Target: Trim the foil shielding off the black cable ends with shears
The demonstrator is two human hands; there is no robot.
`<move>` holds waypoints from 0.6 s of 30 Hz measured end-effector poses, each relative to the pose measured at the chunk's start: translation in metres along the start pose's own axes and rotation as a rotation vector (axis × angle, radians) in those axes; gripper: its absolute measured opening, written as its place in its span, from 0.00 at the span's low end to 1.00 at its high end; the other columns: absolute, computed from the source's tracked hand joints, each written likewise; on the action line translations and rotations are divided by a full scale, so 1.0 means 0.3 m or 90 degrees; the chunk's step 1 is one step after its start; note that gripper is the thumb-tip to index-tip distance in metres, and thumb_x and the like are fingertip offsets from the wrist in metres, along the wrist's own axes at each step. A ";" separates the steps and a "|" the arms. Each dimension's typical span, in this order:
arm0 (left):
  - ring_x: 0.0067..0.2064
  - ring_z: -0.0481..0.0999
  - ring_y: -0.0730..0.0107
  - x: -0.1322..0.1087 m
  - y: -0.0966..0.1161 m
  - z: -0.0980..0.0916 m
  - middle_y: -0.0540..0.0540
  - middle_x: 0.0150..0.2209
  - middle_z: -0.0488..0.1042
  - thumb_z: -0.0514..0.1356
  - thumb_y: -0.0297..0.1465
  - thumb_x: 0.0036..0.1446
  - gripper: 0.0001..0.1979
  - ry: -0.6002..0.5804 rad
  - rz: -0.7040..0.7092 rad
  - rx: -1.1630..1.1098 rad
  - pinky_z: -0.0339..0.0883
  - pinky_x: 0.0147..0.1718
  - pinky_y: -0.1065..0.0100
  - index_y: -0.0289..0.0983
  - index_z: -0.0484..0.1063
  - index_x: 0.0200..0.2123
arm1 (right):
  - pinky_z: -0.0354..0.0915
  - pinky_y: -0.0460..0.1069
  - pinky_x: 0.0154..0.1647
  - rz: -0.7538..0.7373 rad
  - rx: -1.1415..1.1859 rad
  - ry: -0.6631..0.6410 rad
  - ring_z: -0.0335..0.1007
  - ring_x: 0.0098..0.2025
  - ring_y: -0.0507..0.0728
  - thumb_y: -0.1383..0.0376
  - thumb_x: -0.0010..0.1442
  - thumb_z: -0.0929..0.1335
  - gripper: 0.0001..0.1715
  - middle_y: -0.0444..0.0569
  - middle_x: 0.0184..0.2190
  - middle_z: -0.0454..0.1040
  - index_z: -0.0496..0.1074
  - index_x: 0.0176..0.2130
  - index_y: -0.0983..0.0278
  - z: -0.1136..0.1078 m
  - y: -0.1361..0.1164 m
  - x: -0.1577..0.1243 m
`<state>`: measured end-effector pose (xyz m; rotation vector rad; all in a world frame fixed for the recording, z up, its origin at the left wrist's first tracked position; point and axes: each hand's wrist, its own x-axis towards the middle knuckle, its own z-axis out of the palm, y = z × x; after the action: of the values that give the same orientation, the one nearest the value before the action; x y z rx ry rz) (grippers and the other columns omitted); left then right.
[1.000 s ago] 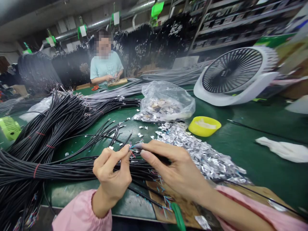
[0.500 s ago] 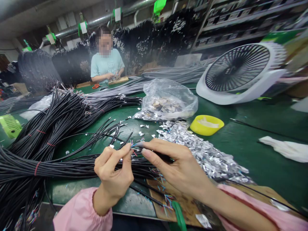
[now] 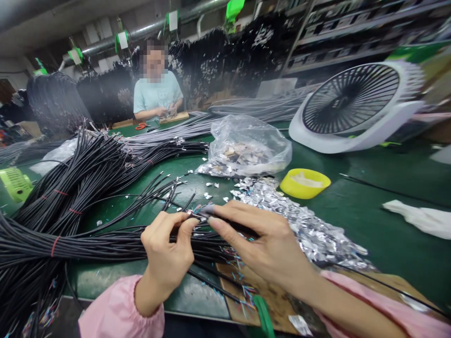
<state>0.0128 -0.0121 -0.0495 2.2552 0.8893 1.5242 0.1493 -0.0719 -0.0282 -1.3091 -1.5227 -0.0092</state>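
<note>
Over the front of the table my left hand point(image 3: 166, 253) pinches with thumb and index finger at the stripped end of a black cable. My right hand point(image 3: 269, 241) grips the same black cable point(image 3: 246, 229) just behind that end, thumb below and fingers above. Thin coloured wires point(image 3: 198, 210) stick out between the two sets of fingertips, partly hidden. A small silvery piece shows there too, but I cannot make out what it is. Below the hands, more cable ends with coloured wires point(image 3: 248, 293) lie on a brown board point(image 3: 230, 307).
Bundled black cables point(image 3: 91, 241) cover the left side. Beside my right hand spreads a pile of foil scraps point(image 3: 310, 225), with a clear bag point(image 3: 271, 141) behind. A yellow dish point(image 3: 299, 190), white fan point(image 3: 327, 143) and white cloth point(image 3: 419, 218) stand right. A co-worker point(image 3: 158, 96) sits opposite.
My left fingertips have shifted slightly and now pinch lower at the cable end. The blue wires between the hands show less, and a silvery piece shows instead. My right hand has barely moved.
</note>
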 end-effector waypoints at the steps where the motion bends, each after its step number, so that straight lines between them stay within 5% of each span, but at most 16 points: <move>1: 0.26 0.70 0.76 0.001 -0.003 -0.001 0.51 0.24 0.72 0.56 0.29 0.57 0.07 -0.017 -0.001 0.003 0.64 0.27 0.74 0.36 0.73 0.28 | 0.68 0.45 0.27 -0.006 -0.004 0.002 0.72 0.27 0.53 0.67 0.60 0.65 0.09 0.49 0.27 0.75 0.76 0.34 0.65 0.000 0.001 -0.001; 6: 0.24 0.68 0.75 0.023 -0.004 -0.015 0.50 0.19 0.68 0.53 0.28 0.59 0.15 -0.134 -0.057 -0.052 0.63 0.26 0.73 0.36 0.71 0.22 | 0.66 0.45 0.23 -0.010 -0.010 -0.003 0.71 0.25 0.52 0.65 0.61 0.64 0.11 0.48 0.25 0.75 0.76 0.33 0.64 0.001 0.003 0.000; 12: 0.15 0.58 0.80 0.057 -0.001 -0.036 0.53 0.14 0.62 0.52 0.36 0.60 0.19 -0.272 -0.276 -0.334 0.53 0.14 0.75 0.35 0.68 0.18 | 0.66 0.46 0.25 0.010 0.009 -0.018 0.70 0.25 0.52 0.65 0.60 0.64 0.11 0.47 0.24 0.74 0.75 0.32 0.64 0.001 0.010 0.000; 15: 0.18 0.65 0.78 0.051 -0.002 -0.027 0.51 0.18 0.68 0.58 0.34 0.54 0.12 -0.195 -0.257 -0.296 0.57 0.15 0.75 0.35 0.72 0.22 | 0.65 0.47 0.25 0.058 -0.009 0.028 0.69 0.25 0.53 0.60 0.59 0.65 0.12 0.48 0.25 0.74 0.73 0.31 0.64 -0.004 0.009 0.004; 18: 0.24 0.71 0.74 0.034 -0.002 -0.009 0.49 0.23 0.73 0.62 0.30 0.51 0.05 -0.098 -0.117 -0.189 0.63 0.21 0.73 0.37 0.76 0.25 | 0.60 0.46 0.20 0.094 0.016 0.036 0.64 0.21 0.51 0.52 0.56 0.66 0.18 0.45 0.21 0.69 0.69 0.26 0.64 -0.008 -0.001 0.011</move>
<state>0.0127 -0.0056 -0.0413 1.9883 0.7486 1.2873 0.1514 -0.0711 -0.0249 -1.3872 -1.3714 0.0677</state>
